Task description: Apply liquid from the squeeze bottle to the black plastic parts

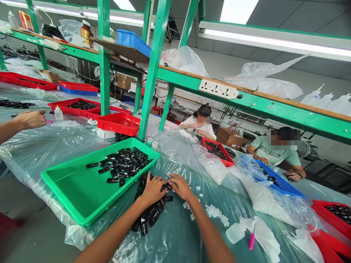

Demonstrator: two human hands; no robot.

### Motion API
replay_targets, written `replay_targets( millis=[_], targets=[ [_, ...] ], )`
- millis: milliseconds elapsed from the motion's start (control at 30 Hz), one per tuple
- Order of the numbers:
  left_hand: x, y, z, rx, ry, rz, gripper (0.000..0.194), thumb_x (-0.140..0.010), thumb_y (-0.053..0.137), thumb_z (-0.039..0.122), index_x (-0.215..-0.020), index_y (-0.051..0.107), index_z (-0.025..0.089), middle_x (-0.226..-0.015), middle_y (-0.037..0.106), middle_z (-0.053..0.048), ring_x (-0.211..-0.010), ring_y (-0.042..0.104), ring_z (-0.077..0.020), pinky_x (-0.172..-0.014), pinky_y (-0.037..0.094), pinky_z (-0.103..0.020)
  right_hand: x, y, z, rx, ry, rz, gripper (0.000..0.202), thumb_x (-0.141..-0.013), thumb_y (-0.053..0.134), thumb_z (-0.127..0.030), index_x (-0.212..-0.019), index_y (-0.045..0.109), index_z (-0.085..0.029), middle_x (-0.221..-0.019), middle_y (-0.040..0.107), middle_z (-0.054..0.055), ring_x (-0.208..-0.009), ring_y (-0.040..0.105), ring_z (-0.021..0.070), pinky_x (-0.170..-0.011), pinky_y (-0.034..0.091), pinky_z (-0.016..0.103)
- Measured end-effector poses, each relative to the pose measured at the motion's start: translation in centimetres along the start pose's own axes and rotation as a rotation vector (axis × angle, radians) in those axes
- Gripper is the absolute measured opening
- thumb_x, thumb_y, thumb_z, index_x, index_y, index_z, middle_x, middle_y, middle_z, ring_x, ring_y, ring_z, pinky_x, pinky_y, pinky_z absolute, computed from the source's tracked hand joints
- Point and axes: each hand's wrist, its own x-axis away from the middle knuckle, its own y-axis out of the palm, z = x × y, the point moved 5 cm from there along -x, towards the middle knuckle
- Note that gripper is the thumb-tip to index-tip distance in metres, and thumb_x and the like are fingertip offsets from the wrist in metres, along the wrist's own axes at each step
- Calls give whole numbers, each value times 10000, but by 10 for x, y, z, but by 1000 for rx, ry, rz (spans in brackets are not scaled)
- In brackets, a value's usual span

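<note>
The person's left hand (155,188) and right hand (179,186) face each other over the upper end of a loose heap of flat, glossy black oblong pieces (156,211), with only a narrow gap between their fingertips. The fingers of both hands are bent and reach in among the pieces; whether either hand pinches one cannot be told, since the fingers hide what lies beneath them.

The heap lies on the counter (178,233), which is covered in clear, wrinkled plastic sheeting, just beside the long side of a shallow, rectangular green plastic tray (79,190). More black oblong pieces (124,162) of similar look lie scattered in the far part of that tray, while its near part shows bare green. Small, irregular white bits (218,214) lie to the right of the right hand, and a slim tool with a bright pink handle (252,241) rests farther right on a crumpled white sheet (265,239).

The step in hand appears to be fingering through the heap, with the pieces either being sorted or picked up. The next move seems to call for light, precise fingertips, because the pieces overlap and a careless pull could drag neighbours along.
</note>
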Motion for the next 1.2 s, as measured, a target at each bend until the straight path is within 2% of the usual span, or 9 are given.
replay_targets(
  millis=[100,267,400,567,767,867,1000,1100,1200],
  targets=[
    [-2,2,0,-5,16,-9,267,-815,525,324,-1056,635,287,-1108,604,-55,-1074,506,-271,-1047,18,-556,10,-10,11,26,43,-29,278,-876,526,-301,-1127,537,-182,-1170,539,73,-985,559,202,-826,465,416],
    [-5,1,2,-18,23,-9,215,-801,548,400,-912,685,276,-1007,625,-47,-1035,526,-267,-1051,15,-551,15,-25,28,94,155,-42,269,-880,518,-305,-1121,540,-188,-1160,544,72,-963,566,192,-810,474,400],
    [-4,-3,7,-54,15,12,231,-789,567,418,-826,684,222,-974,628,-65,-1033,519,-280,-1049,1,-561,-11,-17,15,129,167,-20,276,-880,518,-303,-1131,534,-190,-1179,533,75,-979,560,197,-821,468,408],
    [-2,-7,20,-101,31,3,268,-745,624,423,-897,670,207,-1096,600,-92,-1104,470,-301,-1055,10,-559,-39,0,-1,120,144,-60,294,-877,524,-308,-1142,525,-181,-1162,541,74,-959,569,196,-801,479,403],
    [-19,6,42,-122,65,-83,222,-679,687,393,-821,677,222,-938,656,-55,-1018,530,-269,-1075,74,-491,-15,-22,16,121,255,-115,289,-876,526,-304,-1134,527,-174,-1136,552,71,-931,580,189,-778,489,390],
    [-32,15,54,-117,85,-123,87,-743,620,258,-791,672,207,-868,682,-55,-978,566,-249,-1066,119,-466,-1,-45,8,108,275,-104,283,-877,525,-304,-1131,531,-178,-1141,552,71,-936,578,189,-785,486,391],
    [-45,18,67,-117,124,-143,154,-776,518,174,-757,670,188,-854,699,-81,-932,597,-273,-1029,96,-550,35,-96,-14,75,283,-7,294,-874,526,-325,-1128,538,-175,-1147,557,74,-953,576,195,-805,476,404],
    [-55,7,71,-134,136,-113,213,-788,470,201,-814,679,179,-863,704,-99,-917,606,-303,-1002,26,-613,98,-152,-17,63,328,129,258,-825,566,-416,-1034,625,-276,-1078,624,-14,-973,585,164,-855,453,291],
    [-50,-6,75,-102,185,-7,257,-807,441,288,-861,686,232,-911,705,-47,-933,608,-272,-1041,-7,-566,200,-219,13,111,535,370,286,-884,446,-427,-1069,617,-291,-1050,642,-16,-952,600,177,-808,477,289]
  ],
)
